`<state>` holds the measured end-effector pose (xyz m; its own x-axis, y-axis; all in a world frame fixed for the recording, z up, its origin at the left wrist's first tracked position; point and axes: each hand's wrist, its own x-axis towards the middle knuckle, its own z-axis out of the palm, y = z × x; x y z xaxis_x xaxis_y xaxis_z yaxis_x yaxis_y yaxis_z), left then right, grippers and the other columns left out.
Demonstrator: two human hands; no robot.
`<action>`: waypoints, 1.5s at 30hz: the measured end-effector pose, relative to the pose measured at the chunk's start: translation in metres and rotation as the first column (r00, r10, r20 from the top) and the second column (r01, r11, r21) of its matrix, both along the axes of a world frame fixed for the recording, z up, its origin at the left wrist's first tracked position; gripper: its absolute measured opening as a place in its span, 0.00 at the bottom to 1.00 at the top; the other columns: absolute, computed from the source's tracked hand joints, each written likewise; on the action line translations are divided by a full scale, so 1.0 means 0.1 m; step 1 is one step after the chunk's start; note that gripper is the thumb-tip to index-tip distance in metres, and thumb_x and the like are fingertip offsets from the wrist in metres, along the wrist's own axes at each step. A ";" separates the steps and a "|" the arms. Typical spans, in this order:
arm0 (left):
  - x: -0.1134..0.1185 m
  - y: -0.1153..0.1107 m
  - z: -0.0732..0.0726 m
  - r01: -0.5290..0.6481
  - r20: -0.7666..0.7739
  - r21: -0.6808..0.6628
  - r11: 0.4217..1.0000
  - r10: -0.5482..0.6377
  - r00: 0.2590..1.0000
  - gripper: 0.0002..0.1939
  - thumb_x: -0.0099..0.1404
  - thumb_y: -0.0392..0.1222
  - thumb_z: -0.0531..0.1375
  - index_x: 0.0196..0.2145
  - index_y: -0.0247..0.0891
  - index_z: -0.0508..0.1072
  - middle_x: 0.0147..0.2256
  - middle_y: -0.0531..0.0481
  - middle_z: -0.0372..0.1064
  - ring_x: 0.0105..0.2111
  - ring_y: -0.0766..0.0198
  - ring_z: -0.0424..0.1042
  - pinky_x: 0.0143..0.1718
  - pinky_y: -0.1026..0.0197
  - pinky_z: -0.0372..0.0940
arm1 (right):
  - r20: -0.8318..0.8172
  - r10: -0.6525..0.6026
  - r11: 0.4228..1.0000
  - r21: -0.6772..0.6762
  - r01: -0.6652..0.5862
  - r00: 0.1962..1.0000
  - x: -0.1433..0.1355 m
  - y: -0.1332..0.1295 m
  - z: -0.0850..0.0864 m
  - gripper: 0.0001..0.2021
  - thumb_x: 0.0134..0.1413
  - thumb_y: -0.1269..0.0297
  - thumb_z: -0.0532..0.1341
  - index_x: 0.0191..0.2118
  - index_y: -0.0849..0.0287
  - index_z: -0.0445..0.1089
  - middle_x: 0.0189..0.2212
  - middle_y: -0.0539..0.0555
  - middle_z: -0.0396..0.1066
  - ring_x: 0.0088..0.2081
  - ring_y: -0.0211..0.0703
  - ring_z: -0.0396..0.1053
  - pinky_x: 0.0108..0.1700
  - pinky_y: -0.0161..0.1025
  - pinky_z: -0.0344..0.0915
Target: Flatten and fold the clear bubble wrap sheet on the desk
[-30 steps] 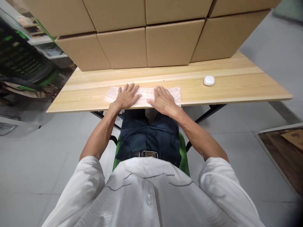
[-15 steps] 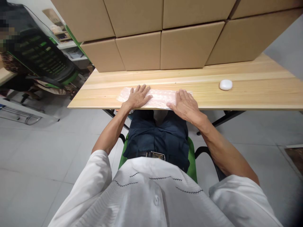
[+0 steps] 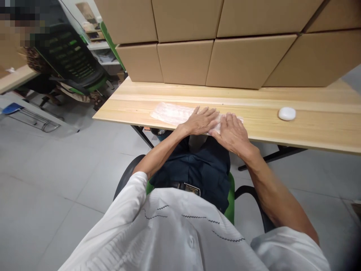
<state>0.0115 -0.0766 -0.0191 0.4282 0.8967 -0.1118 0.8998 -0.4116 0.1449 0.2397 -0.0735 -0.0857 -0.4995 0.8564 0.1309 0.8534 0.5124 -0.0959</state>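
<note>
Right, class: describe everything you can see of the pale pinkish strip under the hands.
The strip looks thin, pinkish white and crinkled, perhaps plastic film or bubble wrap. It lies flat, lengthwise near the front edge of the wooden table. The left hand and right hand rest on its right part, hiding much there; its left end is uncovered.

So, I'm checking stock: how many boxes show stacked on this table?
8: bottom row, left to right, first box, second box, third box, fourth box; upper row, left to right, fifth box, sixth box, seventh box, eighth box. Others may be hidden behind.
</note>
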 end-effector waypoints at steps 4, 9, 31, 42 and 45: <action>0.01 -0.03 -0.05 -0.022 -0.022 0.034 0.999 0.022 1.000 0.42 0.93 0.56 0.43 0.94 0.38 0.58 0.94 0.40 0.49 0.95 0.40 0.49 0.96 0.28 0.45 | 0.010 0.078 0.995 0.058 -0.079 0.997 0.07 -0.02 -0.01 0.54 0.88 0.33 0.54 0.94 0.77 0.50 0.91 0.88 0.52 0.92 0.89 0.52 0.88 0.83 0.56; -0.10 0.02 -0.16 -0.036 0.002 0.065 0.997 0.036 0.999 0.40 0.93 0.58 0.46 0.93 0.47 0.61 0.94 0.44 0.51 0.95 0.38 0.51 0.95 0.26 0.47 | 0.025 0.169 0.981 0.095 -0.170 0.985 0.13 -0.02 -0.04 0.57 0.85 0.31 0.59 0.96 0.72 0.48 0.92 0.85 0.52 0.91 0.94 0.53 0.86 0.87 0.58; 0.04 -0.07 -0.15 0.055 0.026 0.007 0.998 -0.055 0.998 0.48 0.93 0.67 0.46 0.95 0.31 0.53 0.94 0.36 0.46 0.96 0.45 0.44 0.98 0.41 0.40 | -0.053 0.125 0.991 0.058 -0.122 0.991 -0.01 -0.05 -0.02 0.55 0.80 0.47 0.67 0.96 0.73 0.46 0.92 0.83 0.55 0.91 0.95 0.53 0.87 0.86 0.57; -0.13 -0.04 -0.24 -0.041 -0.001 0.075 0.996 0.041 0.999 0.49 0.93 0.68 0.49 0.92 0.26 0.58 0.94 0.28 0.45 0.96 0.42 0.45 0.97 0.42 0.43 | -0.027 0.138 0.987 0.087 -0.135 0.990 -0.03 -0.08 0.04 0.54 0.76 0.54 0.72 0.93 0.78 0.52 0.91 0.86 0.56 0.91 0.94 0.55 0.87 0.83 0.58; -0.20 -0.06 -0.22 -0.069 -0.007 0.086 0.994 0.070 0.998 0.49 0.94 0.67 0.49 0.92 0.25 0.58 0.94 0.27 0.47 0.96 0.41 0.47 0.97 0.41 0.43 | -0.025 0.146 0.986 0.080 -0.144 0.989 -0.04 -0.09 0.06 0.55 0.76 0.55 0.72 0.93 0.80 0.50 0.91 0.87 0.55 0.91 0.94 0.53 0.88 0.84 0.57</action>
<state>-0.0089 -0.0826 -0.0416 0.3640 0.9306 -0.0378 0.9278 -0.3587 0.1028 0.2358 -0.0829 -0.0795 -0.6126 0.7617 0.2112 0.7666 0.6376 -0.0758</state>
